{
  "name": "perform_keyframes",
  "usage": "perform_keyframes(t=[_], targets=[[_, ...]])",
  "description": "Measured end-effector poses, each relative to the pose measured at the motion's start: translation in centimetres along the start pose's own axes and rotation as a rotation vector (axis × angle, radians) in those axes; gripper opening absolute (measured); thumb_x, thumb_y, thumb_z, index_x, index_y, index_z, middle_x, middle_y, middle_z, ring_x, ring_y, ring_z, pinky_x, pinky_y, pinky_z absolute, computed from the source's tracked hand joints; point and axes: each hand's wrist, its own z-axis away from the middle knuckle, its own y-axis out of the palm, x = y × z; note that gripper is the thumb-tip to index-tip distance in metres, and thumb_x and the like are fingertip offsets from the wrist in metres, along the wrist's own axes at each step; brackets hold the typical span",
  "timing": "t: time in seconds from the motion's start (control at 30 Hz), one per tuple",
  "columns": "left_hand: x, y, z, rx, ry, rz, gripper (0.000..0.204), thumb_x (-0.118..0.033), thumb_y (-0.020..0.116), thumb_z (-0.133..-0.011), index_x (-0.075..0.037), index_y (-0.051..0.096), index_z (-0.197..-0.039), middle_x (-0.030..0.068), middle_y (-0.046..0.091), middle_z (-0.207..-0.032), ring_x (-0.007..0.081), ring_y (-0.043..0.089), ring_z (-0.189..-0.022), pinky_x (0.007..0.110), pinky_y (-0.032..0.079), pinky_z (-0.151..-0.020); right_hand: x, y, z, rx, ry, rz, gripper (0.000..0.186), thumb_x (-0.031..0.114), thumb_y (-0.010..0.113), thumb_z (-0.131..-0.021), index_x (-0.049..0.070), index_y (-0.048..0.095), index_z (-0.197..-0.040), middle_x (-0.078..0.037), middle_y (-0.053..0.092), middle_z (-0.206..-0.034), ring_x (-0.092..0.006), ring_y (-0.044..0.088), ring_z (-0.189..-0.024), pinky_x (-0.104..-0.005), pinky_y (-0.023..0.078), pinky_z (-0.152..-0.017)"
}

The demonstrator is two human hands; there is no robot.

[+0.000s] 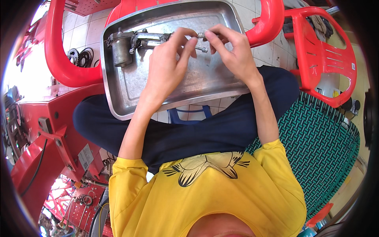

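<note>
Weight probably gathers in the dull grey, rounded metal cylinder (pixel 121 51) lying at the left in the shallow, shiny rectangular steel tray (pixel 209 79), so you would best grasp that rigid piece around its smooth barrel. Over the tray's far side, your right hand (pixel 233 49) pinches the small silvery metal fitting (pixel 201 35) between thumb and fingers; it looks light, hard and perhaps slick, surest by its sides. Your left hand (pixel 167 59) curls close by, but whether it grips anything I cannot tell.
</note>
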Motion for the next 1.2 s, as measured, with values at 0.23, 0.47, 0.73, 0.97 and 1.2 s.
perform_keyframes(t=[0.23, 0.47, 0.73, 0.97, 1.2], targets=[[0.7, -4.0, -1.4, -0.333, 0.020, 0.375, 0.021, -0.021, 0.058, -0.109, -0.001, 0.053, -0.114, 0.0050, 0.068, -0.080, 0.0049, 0.054, -0.062, 0.020, 0.042, -0.054, -1.5, -1.4, -0.1, -0.077, -0.069, 0.492, 0.019, 0.032, 0.075, -0.092, 0.014, 0.074, -0.098, -0.001, 0.072, -0.092, -0.0268, 0.069, -0.077, -0.0369, 0.053, -0.065], [0.1, -5.3, -1.2, -0.458, -0.029, 0.412, 0.025, -0.025, 0.056, -0.110, 0.000, 0.054, -0.116, 0.0057, 0.064, -0.080, 0.0092, 0.052, -0.064, 0.024, 0.043, -0.062, -2.0, -1.8, -0.3, 0.056, -0.072, 0.618, 0.015, 0.026, 0.074, -0.091, 0.012, 0.075, -0.096, -0.004, 0.070, -0.089, -0.0297, 0.068, -0.079, -0.0406, 0.053, -0.071], [-0.2, -5.4, -1.3, -0.577, 0.073, 0.491, 0.024, -0.026, 0.054, -0.111, -0.003, 0.047, -0.109, 0.0053, 0.061, -0.070, 0.0082, 0.052, -0.058, 0.022, 0.040, -0.054, -2.0, -1.2, 0.0, 0.147, -0.090, 0.569, 0.015, 0.022, 0.073, -0.092, 0.008, 0.073, -0.096, -0.008, 0.071, -0.091, -0.0324, 0.069, -0.085, -0.0431, 0.053, -0.073], [0.1, -6.2, -1.2, -0.688, 0.159, 0.564, 0.022, -0.024, 0.049, -0.112, -0.003, 0.046, -0.107, 0.0078, 0.057, -0.068, 0.0121, 0.051, -0.057, 0.025, 0.041, -0.053, -1.6, -1.5, 0.1, 0.124, -0.053, 0.592, 0.019, 0.027, 0.071, -0.094, 0.008, 0.074, -0.098, -0.010, 0.072, -0.088, -0.0317, 0.069, -0.087, -0.0437, 0.053, -0.076], [0.3, -8.1, -1.2, -0.751, 0.085, 0.633, 0.023, -0.022, 0.043, -0.113, -0.003, 0.047, -0.100, 0.0067, 0.050, -0.070, 0.0147, 0.046, -0.060, 0.031, 0.041, -0.057, -1.4, -0.7, -0.1, 0.006, -0.030, 0.573, 0.021, 0.029, 0.070, -0.096, 0.008, 0.074, -0.099, -0.009, 0.074, -0.091, -0.0308, 0.069, -0.087, -0.0424, 0.054, -0.076]])
